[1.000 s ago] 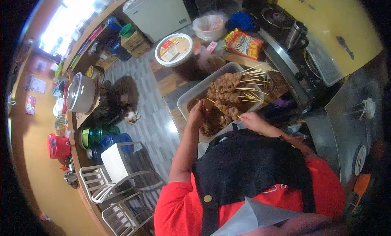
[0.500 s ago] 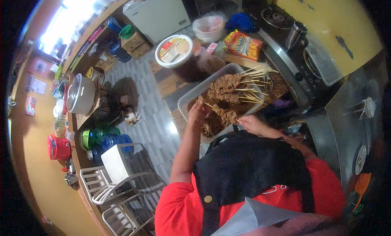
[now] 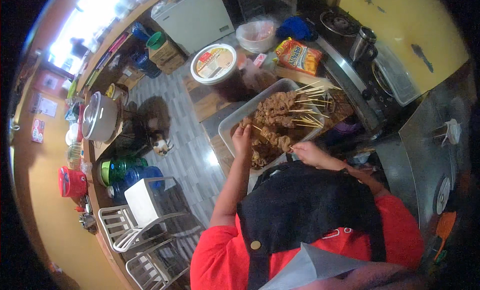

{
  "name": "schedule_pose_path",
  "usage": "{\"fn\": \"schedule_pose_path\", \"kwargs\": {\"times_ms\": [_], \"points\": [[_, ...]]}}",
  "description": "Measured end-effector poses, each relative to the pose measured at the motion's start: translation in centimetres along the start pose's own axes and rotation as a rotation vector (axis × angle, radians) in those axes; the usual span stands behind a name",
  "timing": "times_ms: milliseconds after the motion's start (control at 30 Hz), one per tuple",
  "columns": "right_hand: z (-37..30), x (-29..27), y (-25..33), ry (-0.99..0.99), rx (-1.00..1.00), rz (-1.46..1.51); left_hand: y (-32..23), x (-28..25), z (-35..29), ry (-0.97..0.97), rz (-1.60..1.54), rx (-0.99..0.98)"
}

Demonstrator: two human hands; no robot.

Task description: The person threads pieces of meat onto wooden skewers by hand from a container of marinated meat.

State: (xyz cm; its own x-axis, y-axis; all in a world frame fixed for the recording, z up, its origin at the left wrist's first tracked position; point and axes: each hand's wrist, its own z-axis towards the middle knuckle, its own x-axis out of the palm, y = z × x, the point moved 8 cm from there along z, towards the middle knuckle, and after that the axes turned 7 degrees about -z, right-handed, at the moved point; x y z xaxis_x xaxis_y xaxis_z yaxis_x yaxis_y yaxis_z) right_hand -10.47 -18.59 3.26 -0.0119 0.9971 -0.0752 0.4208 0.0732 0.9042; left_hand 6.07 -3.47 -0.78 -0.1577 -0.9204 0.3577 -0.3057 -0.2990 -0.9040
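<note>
My right hand [image 3: 311, 154] grips the stick end of a meat skewer [image 3: 276, 139] threaded with several brown pieces. The skewer's bare tip points left, toward my left hand [image 3: 242, 141]. Pinched in the left fingers is a piece of meat [image 3: 245, 122], close to that tip but apart from it. Both hands are over a pale rectangular tray [image 3: 226, 128]. Loaded meat skewers [image 3: 276, 109] lie heaped in its far part, their bare sticks [image 3: 311, 121] sticking out to the right. Loose marinated meat [image 3: 260, 157] sits at the near left, partly hidden by my hands.
A white-lidded tub [image 3: 214, 64], a bag-covered bowl [image 3: 256, 36] and an orange snack packet [image 3: 298, 57] stand beyond the tray. The stove [image 3: 350, 72] with a metal mug [image 3: 363, 44] is at right. A cat [image 3: 161, 146] lies on the floor near white chairs [image 3: 142, 202].
The left hand has shifted very slightly, with the piece of meat held near the skewer's tip. The skewer in my right hand has tilted a little.
</note>
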Motion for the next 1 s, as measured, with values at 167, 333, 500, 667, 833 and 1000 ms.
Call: {"fn": "schedule_pose_path", "kwargs": {"times_ms": [167, 333, 500, 667, 833, 1000], "points": [[0.4, -0.3, 0.1, -0.018, -0.01, -0.226, -0.1, -0.8, 0.2, 0.044, 0.156, 0.096], [0.5, -0.7, 1.3, -0.007, -0.029, -0.343, -1.3, 0.1, 0.1, 0.105, 0.153, 0.112], [0.6, -1.1, 3.1, -0.042, -0.247, -0.53, 0.3, 0.4, 0.4, 0.211, -0.197, -0.219], [1.0, -1.7, 1.7, 0.026, -0.162, -0.548, 0.4, 0.8, 0.0, 0.224, -0.177, -0.319], [1.1, -1.6, 0.7, 0.133, -0.021, -0.372, 0.9, 0.9, -0.2, 0.273, -0.245, -0.344], [1.1, -0.8, -1.3, 0.158, 0.129, -0.109, 1.8, 1.6, -0.5, 0.152, -0.406, -0.408]]}}
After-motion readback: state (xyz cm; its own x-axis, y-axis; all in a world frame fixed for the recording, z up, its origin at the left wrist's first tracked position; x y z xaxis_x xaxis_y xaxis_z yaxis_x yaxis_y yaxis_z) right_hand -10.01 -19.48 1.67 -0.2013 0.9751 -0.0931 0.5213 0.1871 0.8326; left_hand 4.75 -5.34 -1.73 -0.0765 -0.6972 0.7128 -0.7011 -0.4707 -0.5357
